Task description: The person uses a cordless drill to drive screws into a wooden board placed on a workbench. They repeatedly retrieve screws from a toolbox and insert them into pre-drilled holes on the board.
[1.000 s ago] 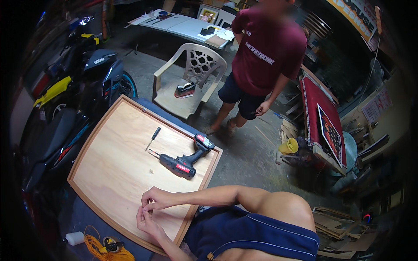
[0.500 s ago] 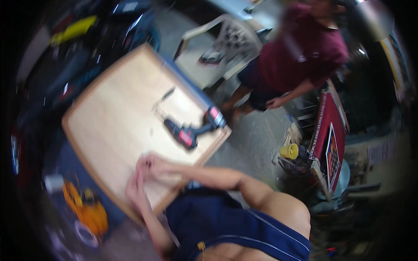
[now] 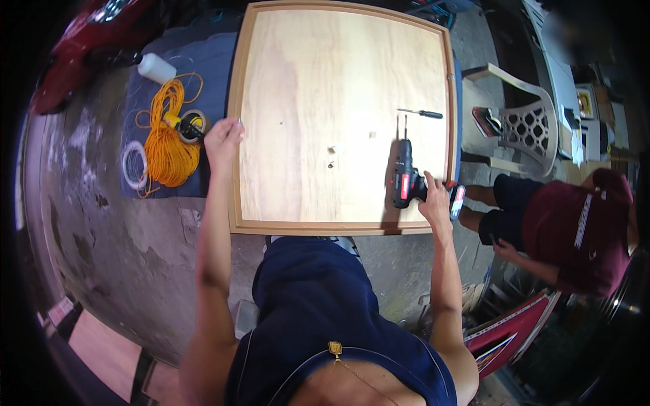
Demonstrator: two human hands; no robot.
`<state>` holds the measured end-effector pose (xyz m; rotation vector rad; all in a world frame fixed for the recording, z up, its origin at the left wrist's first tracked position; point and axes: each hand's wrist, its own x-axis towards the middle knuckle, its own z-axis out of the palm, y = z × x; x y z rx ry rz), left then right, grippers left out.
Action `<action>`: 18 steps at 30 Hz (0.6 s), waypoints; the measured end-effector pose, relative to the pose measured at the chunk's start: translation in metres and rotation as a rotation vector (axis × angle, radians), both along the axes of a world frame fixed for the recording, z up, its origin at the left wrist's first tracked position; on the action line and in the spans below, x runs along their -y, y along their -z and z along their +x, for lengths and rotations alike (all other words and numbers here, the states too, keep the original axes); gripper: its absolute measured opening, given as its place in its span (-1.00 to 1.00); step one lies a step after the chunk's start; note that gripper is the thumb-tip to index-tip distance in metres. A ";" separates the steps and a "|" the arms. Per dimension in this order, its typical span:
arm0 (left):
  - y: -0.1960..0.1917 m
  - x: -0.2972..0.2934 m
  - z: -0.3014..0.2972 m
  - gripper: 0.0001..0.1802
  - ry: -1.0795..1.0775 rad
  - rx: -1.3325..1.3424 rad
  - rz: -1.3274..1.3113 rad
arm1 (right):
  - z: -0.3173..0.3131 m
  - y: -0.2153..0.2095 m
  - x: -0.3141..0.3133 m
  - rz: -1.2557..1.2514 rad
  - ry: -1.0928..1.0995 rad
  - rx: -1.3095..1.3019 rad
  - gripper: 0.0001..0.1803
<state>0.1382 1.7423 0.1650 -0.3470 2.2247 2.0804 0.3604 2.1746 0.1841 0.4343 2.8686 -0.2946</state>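
Observation:
A wood-framed panel (image 3: 291,81) with a pale plywood face lies in front of me. My right hand (image 3: 435,201) is closed round the handle of a black and red cordless drill (image 3: 404,177), whose long bit points away from me. At the panel's left rim, my left hand (image 3: 222,141) has its fingers pinched together; whatever they hold is too small to make out. Beyond the drill lies a black-handled screwdriver (image 3: 426,114). A few tiny pieces of hardware (image 3: 331,149) are scattered on the plywood, near its middle.
Left of the panel, a coiled orange rope (image 3: 169,152), tape rolls (image 3: 194,122) and a white bottle (image 3: 157,68) lie on a dark blue sheet (image 3: 217,64). A plastic chair (image 3: 535,128) stands to the right, near a person in a maroon shirt (image 3: 575,233).
My hands, together over the panel before, are now apart. The left has moved to the left rim, and the right has taken hold of the cordless drill. The view has turned too.

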 end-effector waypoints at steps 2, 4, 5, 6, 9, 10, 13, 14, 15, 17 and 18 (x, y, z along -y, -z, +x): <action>0.014 0.010 -0.033 -0.79 -0.007 -0.030 -0.070 | 0.001 0.010 -0.004 -0.045 -0.016 0.078 -0.15; 0.027 0.016 -0.071 -0.80 0.000 -0.037 -0.132 | 0.002 0.025 -0.008 -0.062 -0.085 -0.031 -0.18; 0.031 0.019 -0.089 -0.80 0.009 -0.023 -0.162 | -0.001 0.027 -0.007 -0.078 -0.065 -0.031 -0.21; 0.035 0.019 -0.106 -0.80 0.022 -0.009 -0.188 | -0.003 0.027 -0.005 -0.090 -0.040 -0.030 -0.24; 0.044 0.023 -0.148 -0.77 0.118 0.054 -0.289 | -0.001 0.032 -0.005 -0.100 -0.018 -0.096 -0.31; 0.049 0.024 -0.161 -0.78 0.149 0.053 -0.279 | -0.001 0.028 -0.001 -0.092 -0.009 -0.102 -0.33; 0.067 0.027 -0.194 -0.79 0.208 0.042 -0.260 | 0.007 0.012 0.012 -0.105 0.084 -0.128 -0.36; 0.069 0.024 -0.202 -0.80 0.208 0.031 -0.265 | 0.009 0.002 0.020 -0.117 0.153 -0.107 -0.36; 0.071 0.023 -0.211 -0.81 0.208 0.021 -0.274 | 0.010 -0.008 0.028 -0.171 0.194 -0.144 -0.35; 0.074 0.025 -0.226 -0.81 0.267 0.022 -0.280 | 0.000 -0.040 0.049 -0.250 0.266 -0.189 -0.33; 0.073 0.024 -0.234 -0.81 0.307 0.016 -0.282 | -0.004 -0.056 0.059 -0.294 0.282 -0.194 -0.35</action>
